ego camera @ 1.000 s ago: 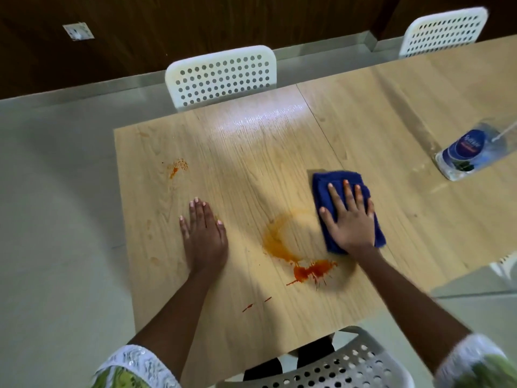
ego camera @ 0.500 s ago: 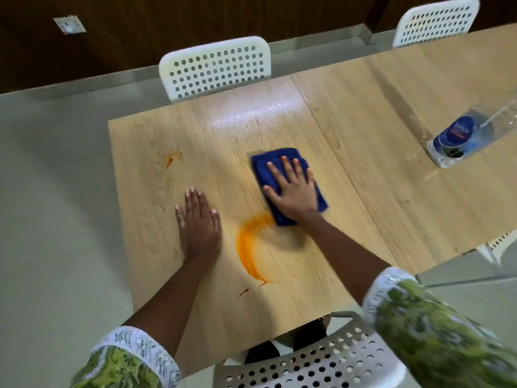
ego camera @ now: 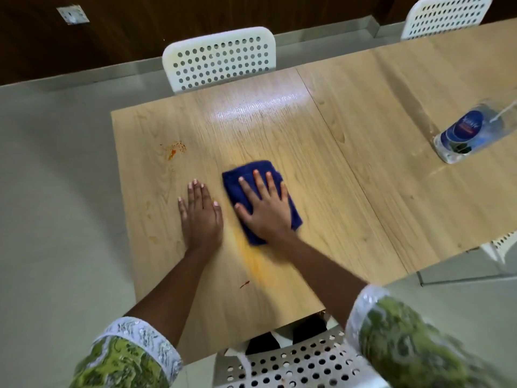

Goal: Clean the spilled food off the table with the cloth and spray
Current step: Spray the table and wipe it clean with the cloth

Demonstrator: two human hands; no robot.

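Under the flat, spread right hand (ego camera: 265, 208) lies a folded dark-blue cloth (ego camera: 249, 170) (left hand (ego camera: 202, 212) flat too).

Looks like a canteen or dining room: wood-laminate tables (ego camera: 363, 163) pushed end to end, perforated white plastic chairs (ego camera: 218, 58) tucked in, dark panelled wall (ego camera: 140, 29), plain grey floor (ego camera: 56, 191).

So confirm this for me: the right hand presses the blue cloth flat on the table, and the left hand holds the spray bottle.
Not quite. The head view shows the left hand lying flat on the bare table, holding nothing; the spray bottle lies apart, far to the right. The right hand does press the blue cloth flat.
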